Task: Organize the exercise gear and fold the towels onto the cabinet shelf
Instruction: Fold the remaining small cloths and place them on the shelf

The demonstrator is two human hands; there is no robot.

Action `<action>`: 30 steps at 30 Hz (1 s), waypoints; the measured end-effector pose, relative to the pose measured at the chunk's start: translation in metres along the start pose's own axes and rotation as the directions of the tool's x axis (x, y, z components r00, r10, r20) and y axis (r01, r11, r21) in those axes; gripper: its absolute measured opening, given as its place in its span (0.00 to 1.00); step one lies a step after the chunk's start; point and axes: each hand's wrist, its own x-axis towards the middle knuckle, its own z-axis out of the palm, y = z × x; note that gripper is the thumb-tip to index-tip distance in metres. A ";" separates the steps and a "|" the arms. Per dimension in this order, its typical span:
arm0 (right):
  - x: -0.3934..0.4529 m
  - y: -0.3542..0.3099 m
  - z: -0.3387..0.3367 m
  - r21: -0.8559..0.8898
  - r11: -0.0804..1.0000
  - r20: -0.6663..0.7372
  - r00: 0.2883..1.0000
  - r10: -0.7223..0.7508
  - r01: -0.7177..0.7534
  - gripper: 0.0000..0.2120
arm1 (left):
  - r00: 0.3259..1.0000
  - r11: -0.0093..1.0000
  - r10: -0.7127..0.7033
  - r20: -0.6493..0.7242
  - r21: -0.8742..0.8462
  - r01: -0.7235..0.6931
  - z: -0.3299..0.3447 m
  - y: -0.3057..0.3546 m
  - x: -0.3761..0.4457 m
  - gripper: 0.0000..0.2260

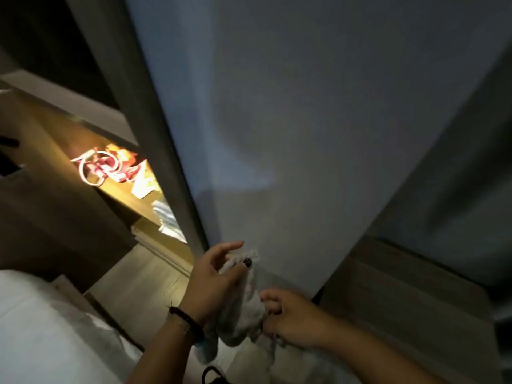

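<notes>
A pale grey towel hangs bunched between my hands, low in the frame. My left hand pinches its top edge between thumb and fingers. Lower and to the right, my right hand grips its other end with curled fingers. Both hands are in front of a tall grey cabinet door. At the left, a lit wooden cabinet shelf holds red and white exercise bands with a ring, and a folded pale towel lies near its front edge.
A white bed corner fills the lower left. Wooden flooring runs between the bed and the cabinet. A low wooden unit stands at the right. A dark looped strap lies on the floor below my hands.
</notes>
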 end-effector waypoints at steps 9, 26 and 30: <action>0.104 -0.061 0.042 -0.247 0.960 -0.131 0.978 -0.164 0.128 0.04 | 0.968 0.993 -0.083 -0.236 -0.097 0.061 -0.132 -0.028 0.030 0.07; 0.247 -0.166 0.077 -0.535 0.786 0.129 0.949 -0.287 0.310 0.06 | 0.685 1.000 0.027 -0.728 0.017 -0.022 -0.289 -0.067 0.089 0.06; 0.275 -0.177 0.090 -0.518 0.808 0.067 0.955 -0.288 0.280 0.04 | 0.528 0.998 -0.067 -0.847 -0.067 0.018 -0.310 -0.084 0.098 0.06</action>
